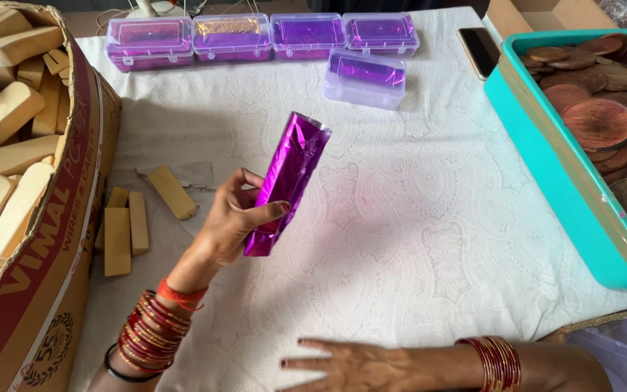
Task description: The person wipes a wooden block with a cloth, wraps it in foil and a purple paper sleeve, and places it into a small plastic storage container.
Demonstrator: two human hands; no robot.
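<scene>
White-clothed table (415, 218): 5 purple boxes (366, 78), maybe wooden blocks (126, 229).

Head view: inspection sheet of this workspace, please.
Surface: table under white patterned cloth.
Job's things: shiny purple foil-wrapped bar, held tilted above the cloth.
Clutter: five clear plastic boxes with purple foil inside; loose tan wooden blocks; black phone.
Grippers: left hand grips the bar's lower end; right hand lies flat on the cloth.
Cables: thin wires at the top edge.
Surroundings: cardboard carton of wooden blocks on the left; teal tray of round brown wooden discs on the right.
</scene>
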